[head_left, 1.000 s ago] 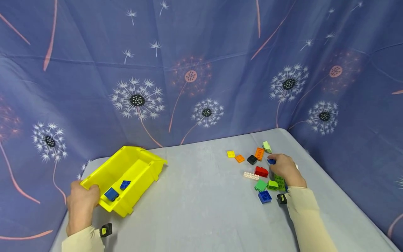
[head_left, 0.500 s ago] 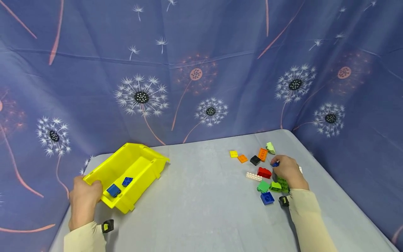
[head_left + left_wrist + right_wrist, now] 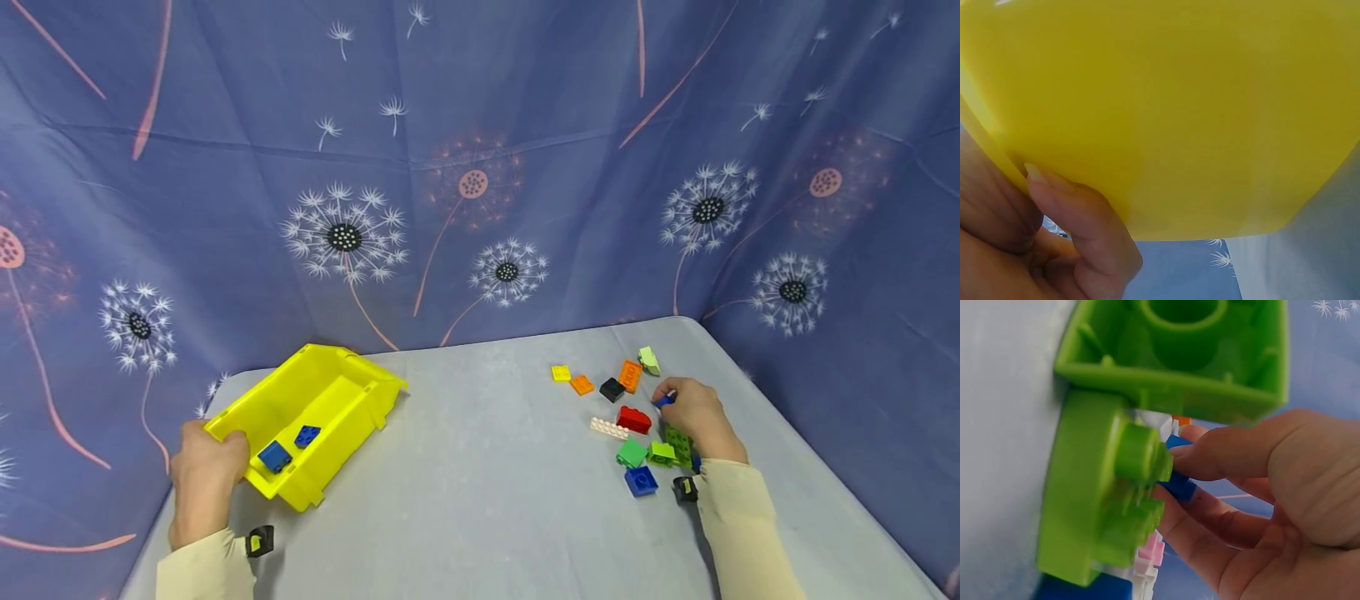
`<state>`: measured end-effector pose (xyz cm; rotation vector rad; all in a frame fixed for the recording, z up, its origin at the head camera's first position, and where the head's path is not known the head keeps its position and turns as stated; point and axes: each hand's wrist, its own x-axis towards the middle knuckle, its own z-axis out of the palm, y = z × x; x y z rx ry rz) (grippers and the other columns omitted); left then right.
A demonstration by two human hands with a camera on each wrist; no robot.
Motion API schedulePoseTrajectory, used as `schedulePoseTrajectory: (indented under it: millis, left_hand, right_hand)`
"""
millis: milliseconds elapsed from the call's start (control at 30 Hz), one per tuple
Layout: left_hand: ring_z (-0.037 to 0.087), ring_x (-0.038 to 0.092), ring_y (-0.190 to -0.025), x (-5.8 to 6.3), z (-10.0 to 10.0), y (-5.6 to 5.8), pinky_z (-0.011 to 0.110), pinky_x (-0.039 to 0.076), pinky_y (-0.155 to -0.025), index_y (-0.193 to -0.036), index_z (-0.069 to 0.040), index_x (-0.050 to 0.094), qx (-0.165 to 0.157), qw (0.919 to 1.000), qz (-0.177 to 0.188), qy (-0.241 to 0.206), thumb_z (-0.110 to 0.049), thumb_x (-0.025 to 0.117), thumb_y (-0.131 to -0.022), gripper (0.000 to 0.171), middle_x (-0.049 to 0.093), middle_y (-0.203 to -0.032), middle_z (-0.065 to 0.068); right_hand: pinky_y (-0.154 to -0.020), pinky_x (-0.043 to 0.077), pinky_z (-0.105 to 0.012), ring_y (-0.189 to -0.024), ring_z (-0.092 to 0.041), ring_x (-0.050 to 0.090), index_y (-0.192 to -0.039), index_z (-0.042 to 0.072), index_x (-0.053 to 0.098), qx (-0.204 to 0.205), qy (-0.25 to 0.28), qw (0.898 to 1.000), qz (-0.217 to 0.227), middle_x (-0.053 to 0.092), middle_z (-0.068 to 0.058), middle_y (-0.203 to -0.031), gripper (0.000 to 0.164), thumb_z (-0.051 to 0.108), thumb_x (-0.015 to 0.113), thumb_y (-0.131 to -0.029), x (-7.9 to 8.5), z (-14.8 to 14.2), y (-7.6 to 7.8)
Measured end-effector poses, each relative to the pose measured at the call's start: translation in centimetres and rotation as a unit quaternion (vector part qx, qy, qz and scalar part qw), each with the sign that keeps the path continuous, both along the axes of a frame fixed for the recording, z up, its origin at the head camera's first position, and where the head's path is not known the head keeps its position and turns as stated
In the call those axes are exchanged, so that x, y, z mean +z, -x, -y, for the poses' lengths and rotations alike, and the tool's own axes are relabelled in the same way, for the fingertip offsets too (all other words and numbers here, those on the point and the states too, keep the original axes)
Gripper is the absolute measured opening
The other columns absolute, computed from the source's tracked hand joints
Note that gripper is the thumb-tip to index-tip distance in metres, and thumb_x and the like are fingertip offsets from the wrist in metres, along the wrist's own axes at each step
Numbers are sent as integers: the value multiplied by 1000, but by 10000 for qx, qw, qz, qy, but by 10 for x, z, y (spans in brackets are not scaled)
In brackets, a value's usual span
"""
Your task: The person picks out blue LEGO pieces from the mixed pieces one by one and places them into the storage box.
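Observation:
My left hand [image 3: 209, 468] grips the near end of a yellow bin [image 3: 341, 433], which is tilted. Two blue bricks lie inside: a larger one [image 3: 275, 457] and a smaller one [image 3: 307, 437]. In the left wrist view the bin's wall [image 3: 1197, 112] fills most of the picture, with curled fingers at its rim. Over at the right, my right hand [image 3: 693, 414] pinches a blue brick [image 3: 1179, 481] between thumb and fingers. Part of that brick is hidden by the fingers. Close in the right wrist view are a lime brick [image 3: 1172, 387] and a green studded brick [image 3: 1079, 487].
Around the right hand lie a red brick [image 3: 633, 420], a white studded strip [image 3: 609, 428], a black brick [image 3: 612, 389], an orange brick [image 3: 630, 376], a pale green piece [image 3: 648, 360] and a blue brick [image 3: 641, 481]. A patterned curtain [image 3: 450, 83] hangs behind the table.
The whole head view has shifted slightly. My right hand keeps hold of the blue brick among the others, with little movement. The left hand still holds the bin in much the same pose.

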<state>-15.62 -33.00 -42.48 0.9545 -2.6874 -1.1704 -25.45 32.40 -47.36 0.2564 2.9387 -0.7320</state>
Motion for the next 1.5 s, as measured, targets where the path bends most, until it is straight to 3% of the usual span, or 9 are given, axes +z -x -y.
schedulePoseTrajectory:
  millis: [300,667,967,1067,1300,1500]
  left_hand:
    - [43,45,-97,-3,0,0,56,39,-77,-145,4,12,-20,10000,-9,21,-34,39,-92,70,39,-120,37]
    - [41,49,-91,-2,0,2,49,41,-69,-145,5,11,48,9999,63,-62,-31,40,-92,70,41,-114,36]
    - [36,55,-80,-4,0,2,41,44,-60,-143,7,15,101,9999,-38,-61,-26,42,-90,68,45,-108,34]
    - [40,52,-86,-4,0,2,45,44,-64,-143,6,14,108,9999,-32,-52,-28,42,-90,68,43,-109,35]
    - [35,55,-75,-3,-1,-1,43,43,-62,-144,6,12,41,10000,-28,6,-27,39,-90,68,47,-104,32]
    - [40,51,-87,-4,-1,0,48,42,-68,-143,5,14,32,9999,-95,54,-28,40,-91,68,45,-108,33]
  right_hand:
    - [-54,42,-33,-76,-30,49,-99,9,65,-30,11,9999,-98,56,-18,-96,19,6,61,-81,5,-1,-6]
    - [-62,45,-37,-81,-31,49,-107,10,64,37,-31,9998,-183,57,-18,-98,22,11,58,-85,23,1,-9]
    - [-58,43,-34,-76,-28,50,-104,13,64,126,-126,9976,-664,59,-15,-92,18,13,61,-86,33,4,-13]
    - [-57,43,-33,-74,-27,51,-103,13,64,115,-119,9974,-700,59,-15,-92,18,13,62,-86,38,7,-15]
    - [-56,44,-33,-72,-26,50,-103,13,64,202,-159,9952,-946,60,-15,-90,19,13,63,-85,44,12,-18]
    - [-57,42,-34,-73,-26,49,-102,13,65,240,-196,9934,-1103,60,-14,-91,18,13,62,-85,47,15,-20]
